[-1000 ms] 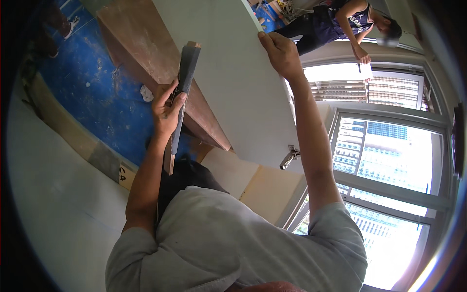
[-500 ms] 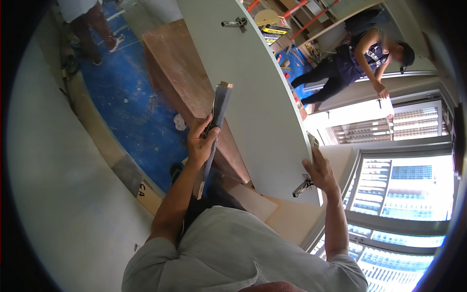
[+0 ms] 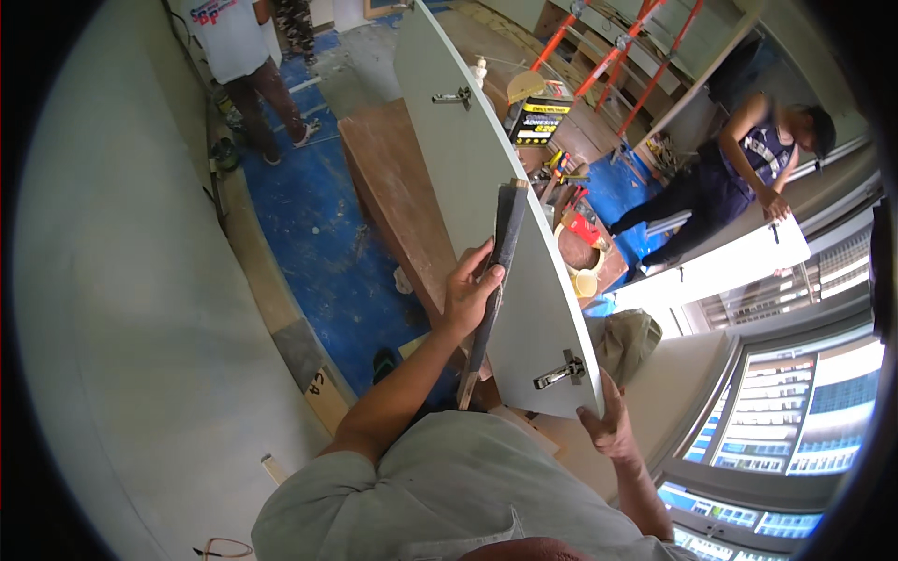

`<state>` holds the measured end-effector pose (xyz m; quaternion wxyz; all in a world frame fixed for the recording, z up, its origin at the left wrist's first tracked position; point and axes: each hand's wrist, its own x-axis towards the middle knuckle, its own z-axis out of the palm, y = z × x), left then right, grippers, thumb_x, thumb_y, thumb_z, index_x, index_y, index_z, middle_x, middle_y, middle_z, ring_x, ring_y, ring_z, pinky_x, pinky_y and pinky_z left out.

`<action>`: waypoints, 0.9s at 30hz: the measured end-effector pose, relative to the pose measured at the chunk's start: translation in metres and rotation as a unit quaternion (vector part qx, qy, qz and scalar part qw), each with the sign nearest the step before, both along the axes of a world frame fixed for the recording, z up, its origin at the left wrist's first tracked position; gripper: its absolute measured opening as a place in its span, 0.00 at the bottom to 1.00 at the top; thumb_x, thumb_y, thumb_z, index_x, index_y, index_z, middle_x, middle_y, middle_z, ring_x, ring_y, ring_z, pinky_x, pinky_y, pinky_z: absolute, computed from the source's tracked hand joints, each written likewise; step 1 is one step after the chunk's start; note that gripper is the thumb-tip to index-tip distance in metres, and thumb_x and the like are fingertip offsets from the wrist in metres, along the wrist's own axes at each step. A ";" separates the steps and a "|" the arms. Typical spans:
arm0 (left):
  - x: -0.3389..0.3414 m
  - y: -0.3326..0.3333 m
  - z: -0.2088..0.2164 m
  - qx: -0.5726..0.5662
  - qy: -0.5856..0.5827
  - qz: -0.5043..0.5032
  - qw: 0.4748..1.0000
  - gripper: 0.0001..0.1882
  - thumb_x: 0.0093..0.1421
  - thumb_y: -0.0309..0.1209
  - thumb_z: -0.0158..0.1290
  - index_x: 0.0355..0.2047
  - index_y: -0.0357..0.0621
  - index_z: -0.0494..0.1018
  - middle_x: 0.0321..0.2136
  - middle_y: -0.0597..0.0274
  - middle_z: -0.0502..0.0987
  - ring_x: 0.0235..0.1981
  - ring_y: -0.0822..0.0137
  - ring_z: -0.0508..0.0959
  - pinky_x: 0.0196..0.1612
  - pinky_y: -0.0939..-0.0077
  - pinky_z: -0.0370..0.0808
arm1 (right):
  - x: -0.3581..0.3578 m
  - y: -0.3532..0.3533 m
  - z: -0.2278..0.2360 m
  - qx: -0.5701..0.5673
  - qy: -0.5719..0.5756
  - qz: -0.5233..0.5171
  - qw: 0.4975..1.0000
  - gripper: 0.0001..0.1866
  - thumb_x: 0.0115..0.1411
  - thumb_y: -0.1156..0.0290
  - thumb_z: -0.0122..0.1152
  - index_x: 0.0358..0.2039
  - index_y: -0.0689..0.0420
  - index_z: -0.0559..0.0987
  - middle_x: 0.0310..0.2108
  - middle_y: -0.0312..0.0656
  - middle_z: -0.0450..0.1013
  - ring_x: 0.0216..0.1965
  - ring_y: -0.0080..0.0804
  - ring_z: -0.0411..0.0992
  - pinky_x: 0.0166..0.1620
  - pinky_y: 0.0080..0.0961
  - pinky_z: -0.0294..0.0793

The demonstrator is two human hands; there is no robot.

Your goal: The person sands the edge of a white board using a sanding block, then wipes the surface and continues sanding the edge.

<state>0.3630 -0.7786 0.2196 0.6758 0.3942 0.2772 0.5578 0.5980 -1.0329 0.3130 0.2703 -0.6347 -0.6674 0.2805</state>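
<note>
My left hand [image 3: 470,294] is closed around a long wooden stick [image 3: 506,234] faced with dark grey, rough-looking material, its bare wood showing at both ends. The stick is held slanting in front of the white cabinet door [image 3: 468,150]; whether it touches the door I cannot tell. My right hand [image 3: 611,425] grips the door's near right corner, thumb toward the face and fingers along the edge. Two metal hinges are fixed on the door, a near hinge [image 3: 559,374] beside my right hand and a far hinge [image 3: 454,97].
Under the door is a long reddish-brown wooden box [image 3: 388,178], over blue floor sheeting [image 3: 299,234]. Beyond lie a tin [image 3: 540,120], scattered tools and an orange ladder [image 3: 613,56]. One person [image 3: 744,178] handles a white panel [image 3: 725,266] at right; another person [image 3: 238,47] stands far left.
The door now appears more edge-on, uncovering the tin and tools behind it. My right hand has gone from lying along the edge to gripping the corner. My left hand still holds the stick.
</note>
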 end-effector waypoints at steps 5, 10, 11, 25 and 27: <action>0.026 0.006 -0.023 0.056 0.032 0.059 0.996 0.32 0.71 0.33 0.62 0.69 0.29 0.66 0.53 0.59 0.76 0.53 0.69 0.77 0.59 0.74 0.73 | -0.021 0.001 0.010 -0.040 0.135 -0.046 0.989 0.40 0.61 0.87 0.61 0.73 0.72 0.60 0.68 0.60 0.66 0.66 0.47 0.70 0.71 0.38 0.65; 0.030 0.018 -0.022 0.050 0.009 0.098 0.994 0.31 0.71 0.33 0.62 0.69 0.30 0.67 0.59 0.57 0.75 0.59 0.67 0.76 0.63 0.72 0.72 | -0.027 0.010 0.014 0.011 0.107 -0.013 0.994 0.42 0.60 0.85 0.59 0.75 0.66 0.59 0.61 0.66 0.73 0.65 0.57 0.73 0.67 0.41 0.68; 0.034 0.020 -0.019 0.048 0.011 0.100 0.994 0.31 0.71 0.33 0.62 0.69 0.30 0.68 0.60 0.56 0.75 0.59 0.67 0.76 0.62 0.72 0.73 | -0.029 0.009 0.012 0.027 0.081 -0.011 0.996 0.42 0.60 0.85 0.59 0.75 0.66 0.59 0.62 0.67 0.73 0.65 0.59 0.72 0.68 0.41 0.68; 0.031 0.150 0.043 0.328 0.177 0.190 0.908 0.30 0.68 0.37 0.66 0.65 0.32 0.74 0.49 0.58 0.83 0.42 0.73 0.81 0.49 0.78 0.78 | -0.042 0.107 0.006 -0.008 0.113 -0.015 0.993 0.43 0.60 0.79 0.59 0.76 0.69 0.56 0.64 0.67 0.70 0.68 0.54 0.68 0.71 0.40 0.62; 0.028 0.142 0.033 0.338 0.199 0.220 0.893 0.29 0.69 0.37 0.65 0.64 0.31 0.75 0.47 0.58 0.84 0.43 0.73 0.81 0.49 0.78 0.78 | -0.042 0.107 0.004 -0.002 0.070 0.008 0.998 0.46 0.59 0.79 0.58 0.77 0.67 0.53 0.66 0.69 0.67 0.70 0.59 0.65 0.72 0.41 0.60</action>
